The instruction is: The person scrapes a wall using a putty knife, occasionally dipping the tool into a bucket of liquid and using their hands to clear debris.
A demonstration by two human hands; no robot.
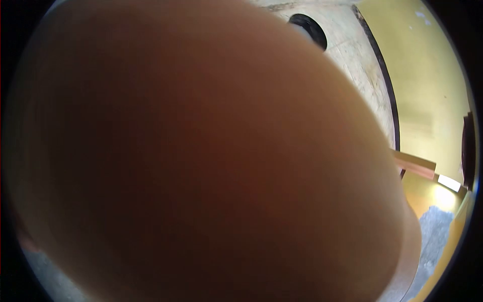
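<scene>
Lens almost wholly blocked by a blurred hand (201, 161) pressed close; which hand, cannot tell. Only a strip at right shows: pale wall (362, 65) with a dark round hole (308, 29), yellow wall (427, 75), a wooden bar (415, 163) jutting across, grey floor (432, 231) below

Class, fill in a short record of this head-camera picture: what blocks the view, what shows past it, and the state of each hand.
blocking the view: a blurred, skin-coloured shape close to the lens, covering most of the picture; which body part it is cannot be told
upper right: pale surface with a dark round hole
right: yellow wall
right edge: wooden bar
left hand: cannot tell
right hand: cannot tell
</scene>
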